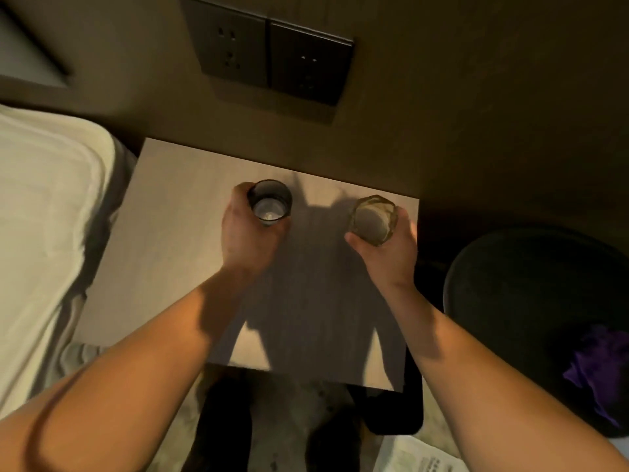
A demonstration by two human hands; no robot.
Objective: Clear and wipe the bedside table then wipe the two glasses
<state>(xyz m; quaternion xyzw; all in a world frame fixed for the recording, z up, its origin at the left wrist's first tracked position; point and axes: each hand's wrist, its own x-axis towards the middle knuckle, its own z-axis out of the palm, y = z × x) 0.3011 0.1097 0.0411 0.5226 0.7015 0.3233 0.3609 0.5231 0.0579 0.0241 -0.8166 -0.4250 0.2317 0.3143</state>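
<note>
The light wooden bedside table (177, 212) fills the middle of the view. My left hand (246, 233) grips a dark round glass (270, 203) upright near the table's middle. My right hand (388, 248) grips a clear faceted glass (372, 220) upright toward the table's right edge. Both glasses look empty. Whether they rest on the tabletop or hang just above it I cannot tell. My forearms cast a large shadow across the near half of the table.
A bed with white linen (44, 212) lies to the left. A dark round bin (544, 321) holding a purple cloth (599, 373) stands to the right. Wall sockets (269, 52) sit above the table. A printed paper (418, 456) lies on the floor.
</note>
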